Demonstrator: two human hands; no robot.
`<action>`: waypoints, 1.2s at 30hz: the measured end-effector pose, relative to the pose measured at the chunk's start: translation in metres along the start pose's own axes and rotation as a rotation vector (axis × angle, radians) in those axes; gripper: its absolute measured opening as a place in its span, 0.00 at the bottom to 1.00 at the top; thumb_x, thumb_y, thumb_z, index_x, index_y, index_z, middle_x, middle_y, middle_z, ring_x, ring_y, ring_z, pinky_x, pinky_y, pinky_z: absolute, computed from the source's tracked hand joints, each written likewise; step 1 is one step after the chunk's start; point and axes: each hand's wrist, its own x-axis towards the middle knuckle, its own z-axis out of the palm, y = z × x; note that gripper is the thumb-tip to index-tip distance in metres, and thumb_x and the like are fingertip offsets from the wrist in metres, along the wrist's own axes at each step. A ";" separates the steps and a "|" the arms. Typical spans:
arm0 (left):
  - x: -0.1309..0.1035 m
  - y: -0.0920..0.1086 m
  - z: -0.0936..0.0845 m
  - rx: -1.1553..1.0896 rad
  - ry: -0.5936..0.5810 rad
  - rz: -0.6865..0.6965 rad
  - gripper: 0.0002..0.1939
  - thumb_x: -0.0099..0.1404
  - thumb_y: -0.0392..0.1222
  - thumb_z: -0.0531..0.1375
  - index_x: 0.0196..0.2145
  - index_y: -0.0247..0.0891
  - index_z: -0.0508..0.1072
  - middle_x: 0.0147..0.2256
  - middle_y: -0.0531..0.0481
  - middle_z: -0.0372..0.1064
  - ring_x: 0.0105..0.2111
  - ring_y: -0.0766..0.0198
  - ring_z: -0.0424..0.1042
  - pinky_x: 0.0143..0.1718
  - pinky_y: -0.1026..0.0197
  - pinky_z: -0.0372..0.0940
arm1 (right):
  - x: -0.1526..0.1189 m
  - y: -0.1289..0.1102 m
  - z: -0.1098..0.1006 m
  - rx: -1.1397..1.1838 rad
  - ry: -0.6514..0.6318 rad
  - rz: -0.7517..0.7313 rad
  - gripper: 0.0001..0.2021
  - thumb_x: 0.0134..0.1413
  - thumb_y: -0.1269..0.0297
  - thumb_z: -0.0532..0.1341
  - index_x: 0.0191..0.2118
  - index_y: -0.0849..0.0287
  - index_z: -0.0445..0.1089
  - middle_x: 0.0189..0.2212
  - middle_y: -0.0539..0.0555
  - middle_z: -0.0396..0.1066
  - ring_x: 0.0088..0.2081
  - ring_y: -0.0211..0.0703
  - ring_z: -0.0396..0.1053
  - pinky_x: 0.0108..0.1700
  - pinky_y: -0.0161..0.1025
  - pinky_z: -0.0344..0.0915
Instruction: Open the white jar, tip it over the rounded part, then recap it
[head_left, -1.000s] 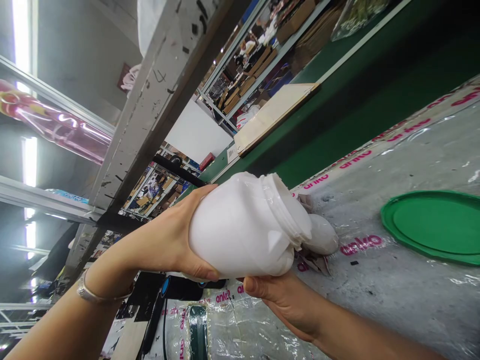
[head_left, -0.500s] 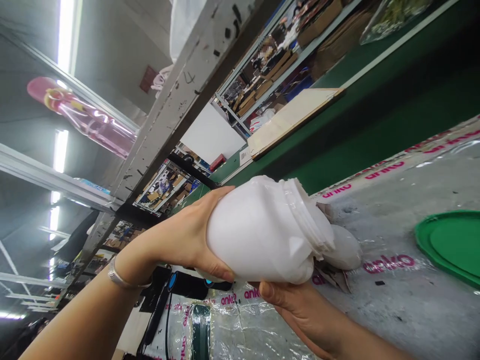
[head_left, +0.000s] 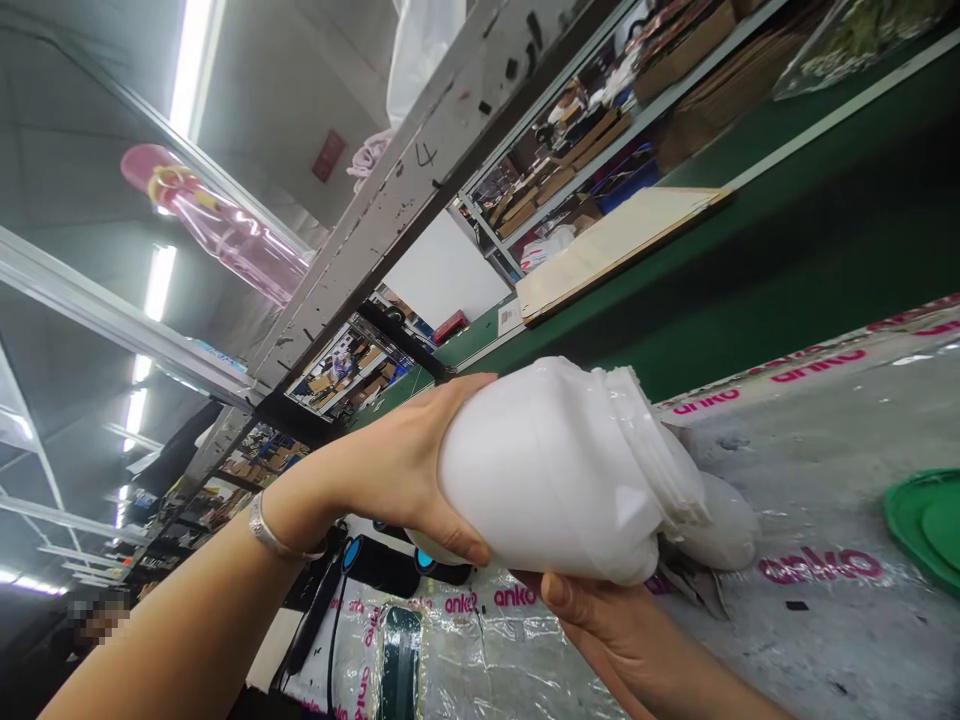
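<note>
Left hand (head_left: 397,480) wraps the base of the white plastic jar (head_left: 555,470), gripping it firmly, jar held tilted above the bench (head_left: 825,480). Right hand (head_left: 600,620) cups the jar from underneath. Right of the jar, a green lid (head_left: 926,525) lies on the bench.

Left hand (head_left: 397,470) clasped from above, right hand (head_left: 607,630) cupped palm-up beneath.

A green round lid (head_left: 926,525) lies at the right edge on clear plastic sheeting printed with pink "anko" lettering (head_left: 821,566). A pale board (head_left: 619,240) rests on the green bench (head_left: 787,250) above. A pink clear tube (head_left: 217,225) hangs upper left.
</note>
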 end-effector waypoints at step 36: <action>-0.002 -0.005 0.004 -0.058 0.020 -0.017 0.65 0.35 0.56 0.75 0.67 0.40 0.51 0.65 0.38 0.55 0.62 0.38 0.60 0.65 0.40 0.56 | 0.003 -0.005 0.007 -0.082 0.066 -0.116 0.42 0.48 0.42 0.71 0.65 0.51 0.59 0.58 0.58 0.60 0.63 0.48 0.56 0.71 0.48 0.48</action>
